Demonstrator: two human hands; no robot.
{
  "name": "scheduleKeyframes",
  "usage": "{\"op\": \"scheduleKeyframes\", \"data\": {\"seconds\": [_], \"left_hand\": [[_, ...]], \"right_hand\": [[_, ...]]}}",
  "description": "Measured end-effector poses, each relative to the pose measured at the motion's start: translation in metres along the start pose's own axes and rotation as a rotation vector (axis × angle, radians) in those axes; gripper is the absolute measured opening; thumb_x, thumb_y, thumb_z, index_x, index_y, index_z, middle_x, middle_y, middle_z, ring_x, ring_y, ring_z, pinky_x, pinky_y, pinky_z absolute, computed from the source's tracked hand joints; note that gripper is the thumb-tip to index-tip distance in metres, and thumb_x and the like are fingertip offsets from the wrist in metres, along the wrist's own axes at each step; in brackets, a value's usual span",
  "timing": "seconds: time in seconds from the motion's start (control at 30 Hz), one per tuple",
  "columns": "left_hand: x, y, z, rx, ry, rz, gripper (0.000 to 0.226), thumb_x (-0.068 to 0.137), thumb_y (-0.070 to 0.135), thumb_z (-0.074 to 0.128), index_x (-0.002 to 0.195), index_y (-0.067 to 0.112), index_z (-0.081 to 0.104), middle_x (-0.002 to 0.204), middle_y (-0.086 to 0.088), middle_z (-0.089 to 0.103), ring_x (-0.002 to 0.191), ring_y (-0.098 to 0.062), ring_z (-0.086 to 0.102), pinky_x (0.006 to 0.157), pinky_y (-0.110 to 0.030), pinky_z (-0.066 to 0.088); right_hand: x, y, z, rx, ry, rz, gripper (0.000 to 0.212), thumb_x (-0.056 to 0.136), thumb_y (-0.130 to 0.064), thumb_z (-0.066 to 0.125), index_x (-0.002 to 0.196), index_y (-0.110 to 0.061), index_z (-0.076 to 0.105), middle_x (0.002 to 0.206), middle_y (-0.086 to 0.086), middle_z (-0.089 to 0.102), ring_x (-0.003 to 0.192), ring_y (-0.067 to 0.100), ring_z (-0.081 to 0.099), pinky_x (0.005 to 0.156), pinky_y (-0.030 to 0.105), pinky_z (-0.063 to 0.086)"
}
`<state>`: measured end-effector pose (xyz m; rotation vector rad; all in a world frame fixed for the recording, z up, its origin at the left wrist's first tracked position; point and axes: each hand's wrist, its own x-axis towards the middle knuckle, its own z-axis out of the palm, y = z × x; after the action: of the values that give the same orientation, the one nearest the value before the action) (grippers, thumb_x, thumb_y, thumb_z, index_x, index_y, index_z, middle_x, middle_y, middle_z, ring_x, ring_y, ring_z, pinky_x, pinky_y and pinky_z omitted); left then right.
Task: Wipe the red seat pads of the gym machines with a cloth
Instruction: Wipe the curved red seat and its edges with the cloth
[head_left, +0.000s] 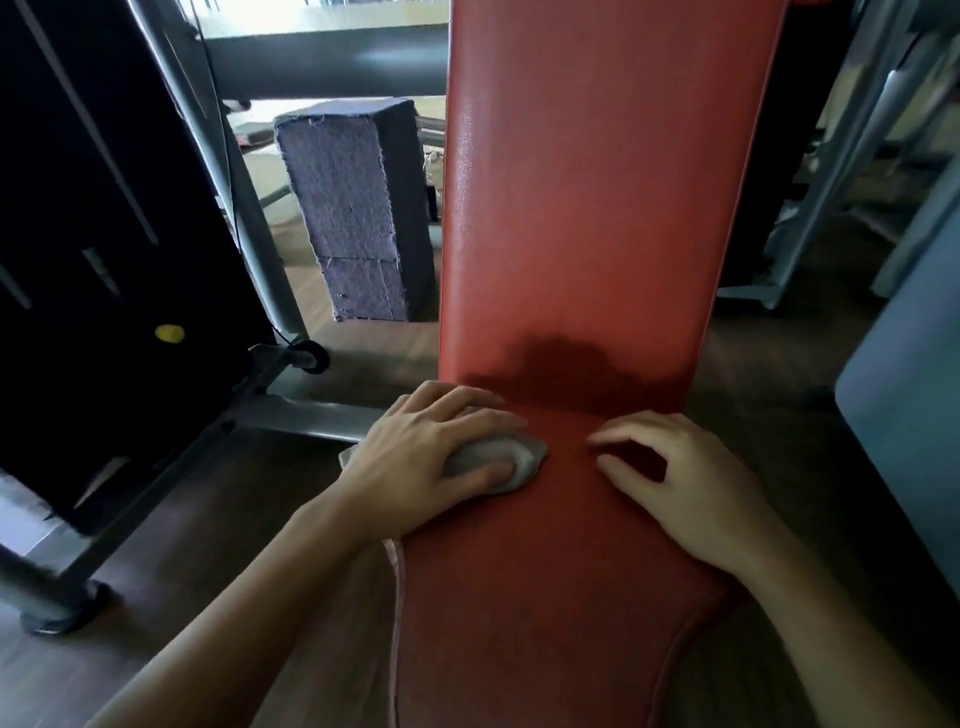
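The red seat pad (545, 597) lay near and central, below its upright back pad (587, 182). At its far left corner the left hand (415, 467) cupped a bunched grey cloth (514, 457), fingers curled over it to press it flat for wiping. Rightward, the right hand (691, 493) held nothing, its arched fingertips resting on the pad, probably as a brace.

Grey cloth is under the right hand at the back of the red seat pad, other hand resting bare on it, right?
No. The head view shows the grey cloth under the left hand, at the back of the red seat pad; the right hand rests bare on it.
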<state>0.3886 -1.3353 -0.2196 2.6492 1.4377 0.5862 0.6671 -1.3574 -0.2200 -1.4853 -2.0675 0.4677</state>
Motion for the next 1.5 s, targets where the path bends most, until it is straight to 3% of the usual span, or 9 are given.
{"op": "scheduleKeyframes", "data": {"seconds": [0.1, 0.23, 0.4, 0.53, 0.63, 0.87, 1.23, 1.4, 1.5], "left_hand": [[0.005, -0.01, -0.002, -0.016, -0.06, 0.133, 0.05, 0.091, 0.076, 0.041, 0.131, 0.049, 0.058, 0.132, 0.027, 0.055, 0.126, -0.002, 0.047, 0.102, -0.032, 0.044], [0.014, -0.027, -0.001, -0.083, -0.074, 0.194, 0.051, 0.085, 0.079, 0.045, 0.126, 0.052, 0.058, 0.131, 0.032, 0.053, 0.125, 0.004, 0.045, 0.092, -0.03, 0.046], [0.034, -0.041, 0.004, -0.124, -0.109, 0.218, 0.06, 0.078, 0.086, 0.04, 0.126, 0.053, 0.057, 0.131, 0.034, 0.052, 0.124, 0.002, 0.046, 0.096, -0.035, 0.047], [0.039, -0.046, 0.003, -0.15, -0.136, 0.211, 0.053, 0.083, 0.084, 0.043, 0.124, 0.054, 0.056, 0.13, 0.031, 0.051, 0.123, -0.002, 0.045, 0.094, -0.04, 0.045], [0.036, -0.043, -0.001, -0.146, -0.15, 0.208, 0.05, 0.087, 0.082, 0.045, 0.128, 0.055, 0.053, 0.134, 0.028, 0.049, 0.126, -0.008, 0.047, 0.095, -0.041, 0.044], [0.029, -0.043, -0.012, -0.148, -0.205, 0.204, 0.054, 0.088, 0.08, 0.044, 0.13, 0.049, 0.055, 0.139, 0.02, 0.052, 0.127, -0.017, 0.051, 0.092, -0.04, 0.04], [0.031, -0.05, -0.007, -0.195, -0.189, 0.222, 0.053, 0.085, 0.082, 0.046, 0.124, 0.048, 0.058, 0.138, 0.015, 0.054, 0.127, -0.023, 0.048, 0.096, -0.047, 0.039], [0.034, -0.05, -0.004, -0.211, -0.142, 0.254, 0.042, 0.087, 0.077, 0.051, 0.108, 0.042, 0.061, 0.115, 0.015, 0.057, 0.11, -0.021, 0.055, 0.082, -0.04, 0.037], [0.034, -0.048, -0.006, -0.205, -0.107, 0.289, 0.034, 0.09, 0.068, 0.055, 0.105, 0.038, 0.062, 0.108, 0.015, 0.057, 0.104, -0.018, 0.055, 0.078, -0.036, 0.033]], "right_hand": [[-0.001, -0.002, 0.001, -0.034, -0.02, 0.019, 0.021, 0.089, -0.047, 0.06, 0.108, -0.047, 0.07, 0.119, -0.033, 0.06, 0.118, -0.008, 0.05, 0.104, 0.03, 0.041], [-0.005, -0.012, 0.003, -0.09, 0.007, 0.074, 0.025, 0.088, -0.053, 0.058, 0.109, -0.047, 0.07, 0.123, -0.032, 0.06, 0.123, -0.007, 0.05, 0.108, 0.036, 0.042], [-0.008, -0.034, 0.006, -0.188, -0.025, 0.194, 0.028, 0.092, -0.052, 0.052, 0.117, -0.048, 0.064, 0.132, -0.028, 0.058, 0.127, -0.003, 0.049, 0.11, 0.044, 0.042], [-0.023, -0.068, 0.018, -0.259, -0.079, 0.331, 0.038, 0.105, -0.028, 0.048, 0.143, -0.034, 0.051, 0.154, -0.012, 0.043, 0.143, 0.007, 0.036, 0.115, 0.022, 0.023], [-0.049, -0.108, 0.033, -0.178, -0.1, 0.398, 0.044, 0.106, -0.032, 0.046, 0.15, -0.032, 0.044, 0.16, -0.011, 0.033, 0.147, 0.006, 0.026, 0.108, 0.014, 0.012], [-0.087, -0.158, 0.056, -0.195, 0.041, 0.5, 0.046, 0.105, -0.041, 0.045, 0.15, -0.035, 0.043, 0.162, -0.011, 0.031, 0.152, 0.01, 0.019, 0.124, 0.035, 0.013], [-0.088, -0.169, 0.062, -0.263, 0.122, 0.543, 0.04, 0.104, -0.04, 0.047, 0.143, -0.039, 0.051, 0.156, -0.013, 0.041, 0.145, 0.011, 0.03, 0.122, 0.047, 0.019], [-0.091, -0.162, 0.066, -0.235, 0.178, 0.514, 0.037, 0.102, -0.039, 0.053, 0.138, -0.037, 0.058, 0.151, -0.014, 0.047, 0.142, 0.009, 0.037, 0.121, 0.048, 0.024], [-0.092, -0.161, 0.067, -0.22, 0.208, 0.505, 0.035, 0.101, -0.036, 0.055, 0.135, -0.035, 0.061, 0.148, -0.015, 0.05, 0.14, 0.007, 0.04, 0.12, 0.037, 0.025]]}}
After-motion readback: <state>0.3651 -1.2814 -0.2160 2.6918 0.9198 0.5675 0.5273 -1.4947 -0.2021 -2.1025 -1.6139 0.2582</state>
